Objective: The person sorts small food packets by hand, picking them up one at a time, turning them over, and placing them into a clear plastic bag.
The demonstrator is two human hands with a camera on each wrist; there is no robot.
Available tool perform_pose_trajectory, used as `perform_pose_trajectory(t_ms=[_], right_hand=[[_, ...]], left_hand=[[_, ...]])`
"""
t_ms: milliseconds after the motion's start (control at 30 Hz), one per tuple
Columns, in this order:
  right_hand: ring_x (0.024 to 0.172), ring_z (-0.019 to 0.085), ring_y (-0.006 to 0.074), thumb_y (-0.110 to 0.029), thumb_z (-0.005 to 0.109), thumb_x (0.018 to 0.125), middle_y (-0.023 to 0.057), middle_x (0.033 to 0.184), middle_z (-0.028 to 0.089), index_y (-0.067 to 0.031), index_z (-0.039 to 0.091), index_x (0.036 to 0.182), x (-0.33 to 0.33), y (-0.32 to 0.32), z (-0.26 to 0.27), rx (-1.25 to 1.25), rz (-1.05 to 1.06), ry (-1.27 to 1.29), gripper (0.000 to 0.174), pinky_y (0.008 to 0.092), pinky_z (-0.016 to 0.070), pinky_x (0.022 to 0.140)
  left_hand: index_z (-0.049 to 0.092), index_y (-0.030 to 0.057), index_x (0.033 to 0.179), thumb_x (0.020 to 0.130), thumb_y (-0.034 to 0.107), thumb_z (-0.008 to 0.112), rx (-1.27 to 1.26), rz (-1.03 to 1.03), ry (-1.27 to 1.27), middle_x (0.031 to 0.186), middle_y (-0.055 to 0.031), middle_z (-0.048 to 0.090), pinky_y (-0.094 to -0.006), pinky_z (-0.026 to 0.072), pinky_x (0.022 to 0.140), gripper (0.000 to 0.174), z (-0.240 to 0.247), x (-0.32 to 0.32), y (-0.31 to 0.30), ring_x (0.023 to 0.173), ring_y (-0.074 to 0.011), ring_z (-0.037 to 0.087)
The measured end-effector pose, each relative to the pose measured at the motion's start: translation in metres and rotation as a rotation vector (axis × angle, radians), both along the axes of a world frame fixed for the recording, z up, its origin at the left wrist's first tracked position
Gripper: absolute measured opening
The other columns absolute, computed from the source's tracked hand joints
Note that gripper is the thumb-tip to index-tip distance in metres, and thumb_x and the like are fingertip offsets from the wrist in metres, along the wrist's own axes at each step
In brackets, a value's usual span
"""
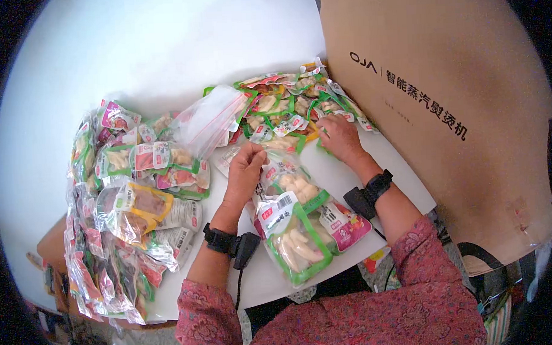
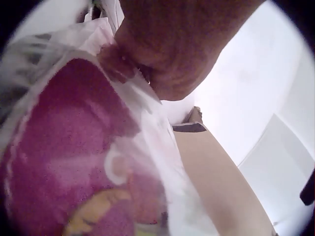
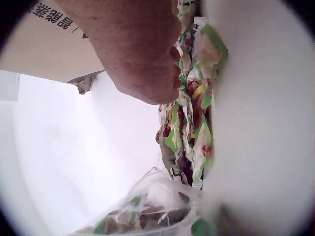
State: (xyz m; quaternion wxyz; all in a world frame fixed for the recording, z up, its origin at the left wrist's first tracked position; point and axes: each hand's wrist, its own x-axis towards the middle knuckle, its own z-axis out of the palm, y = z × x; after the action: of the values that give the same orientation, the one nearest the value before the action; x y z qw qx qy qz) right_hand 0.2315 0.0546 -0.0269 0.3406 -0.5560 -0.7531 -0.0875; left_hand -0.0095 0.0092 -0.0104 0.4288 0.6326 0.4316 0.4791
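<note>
My left hand (image 1: 244, 173) grips the top of a clear plastic bag (image 1: 292, 211) holding several snack packets, with pale pieces showing through green-edged windows. In the left wrist view, a magenta packet (image 2: 74, 132) inside the bag fills the near side, below the fingers. My right hand (image 1: 342, 140) is at the near edge of a pile of loose snack packets (image 1: 273, 105), fingers bent down among them. From the right wrist view, that hand (image 3: 142, 54) hides part of the pile; I cannot tell if its fingertips pinch a packet.
Several filled clear bags (image 1: 148, 171) are heaped on the left of the white table (image 1: 231, 296). Empty-looking zip bags (image 1: 204, 120) lie between heap and pile. A large cardboard box (image 1: 444, 124) with printed lettering stands along the right side.
</note>
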Motion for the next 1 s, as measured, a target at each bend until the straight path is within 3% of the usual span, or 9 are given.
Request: perform_pose_trajectory(t_ms=[167,300,633,700,733,800,867,967,1000], right_hand=[[0.092,0.052,0.0282,-0.029,0.063,0.067,0.0123,0.096,0.055,-0.0074,0.057,0.095,-0.001,-0.01,0.004,-0.187,-0.179,-0.171,0.036,0.0396,0.0418,0.08],[0.099,0.05,0.031,-0.036,0.062,0.067,0.0184,0.107,0.05,-0.0053,0.054,0.105,-0.01,-0.026,0.007,-0.376,-0.319,-0.232,0.049,0.0394,0.0415,0.083],[0.092,0.055,0.0325,-0.025,0.055,0.073,0.0203,0.098,0.056,-0.0034,0.055,0.1,0.001,-0.004,0.016,-0.443,-0.16,-0.137,0.034,0.0401,0.0447,0.078],[0.085,0.057,0.0269,-0.022,0.054,0.077,0.0156,0.098,0.058,-0.0027,0.054,0.101,0.001,-0.002,0.025,-0.36,-0.054,0.236,0.031,0.0329,0.0457,0.074],[0.085,0.057,0.0269,-0.022,0.054,0.077,0.0156,0.098,0.058,-0.0027,0.054,0.101,-0.003,-0.005,0.028,-0.356,-0.051,0.233,0.031,0.0329,0.0457,0.074],[0.084,0.058,0.0186,-0.025,0.051,0.082,0.0088,0.098,0.058,-0.0027,0.053,0.102,-0.013,-0.015,0.033,-0.2,0.472,1.19,0.03,0.0278,0.0452,0.073],[0.091,0.055,0.0121,-0.026,0.047,0.085,0.0041,0.101,0.057,-0.0018,0.051,0.108,-0.011,-0.018,0.035,-0.32,0.594,1.275,0.033,0.0264,0.0443,0.076],[0.096,0.053,0.0122,-0.025,0.046,0.086,0.0061,0.105,0.056,-0.0016,0.047,0.113,-0.018,-0.016,0.023,-0.17,0.615,1.119,0.036,0.0265,0.0434,0.079],[0.095,0.054,0.0143,-0.021,0.049,0.083,0.0075,0.104,0.055,-0.0013,0.047,0.113,-0.029,-0.032,0.038,-0.354,0.742,1.403,0.036,0.0275,0.043,0.081]], left_hand=[[0.052,0.0045,0.084,0.085,0.013,0.051,0.187,-0.052,0.052,0.071,0.0014,0.052,-0.0184,0.0385,0.057,0.008,-0.014,-0.002,0.01,0.066,-0.004,0.046],[0.053,0.004,0.089,0.085,0.012,0.052,0.124,-0.07,0.032,0.073,0.001,0.053,-0.0195,0.0401,0.06,0.01,-0.008,0.0,0.004,0.069,-0.0049,0.048],[0.053,0.0036,0.101,0.086,0.014,0.051,0.402,-0.045,-0.127,0.096,-0.0026,0.055,-0.0239,0.0406,0.078,0.018,0.037,0.004,-0.016,0.087,-0.0092,0.05],[0.053,0.0042,0.102,0.086,0.014,0.05,0.368,-0.111,-0.18,0.098,-0.0035,0.055,-0.0246,0.0404,0.08,0.019,0.045,0.008,-0.024,0.092,-0.0107,0.051],[0.053,0.0041,0.102,0.087,0.017,0.05,0.259,-0.191,-0.17,0.098,-0.0043,0.056,-0.0253,0.0412,0.08,0.02,0.047,0.009,-0.028,0.091,-0.0113,0.052],[0.053,0.0039,0.101,0.087,0.02,0.05,0.154,-0.263,-0.16,0.099,-0.0051,0.056,-0.026,0.042,0.079,0.022,0.044,0.014,-0.032,0.089,-0.0119,0.053],[0.051,0.0041,0.105,0.087,0.027,0.05,-0.151,-0.422,-0.207,0.099,-0.0054,0.056,-0.0262,0.0437,0.076,0.029,0.038,0.021,-0.035,0.087,-0.0129,0.054],[0.05,0.0018,0.104,0.087,0.027,0.051,-0.171,-0.358,-0.296,0.097,-0.0058,0.053,-0.0263,0.0453,0.072,0.031,0.036,0.031,-0.04,0.084,-0.0138,0.053],[0.05,0.0018,0.104,0.087,0.027,0.051,-0.169,-0.352,-0.296,0.097,-0.0058,0.053,-0.0263,0.0453,0.072,0.031,0.038,0.031,-0.041,0.084,-0.0138,0.053]])
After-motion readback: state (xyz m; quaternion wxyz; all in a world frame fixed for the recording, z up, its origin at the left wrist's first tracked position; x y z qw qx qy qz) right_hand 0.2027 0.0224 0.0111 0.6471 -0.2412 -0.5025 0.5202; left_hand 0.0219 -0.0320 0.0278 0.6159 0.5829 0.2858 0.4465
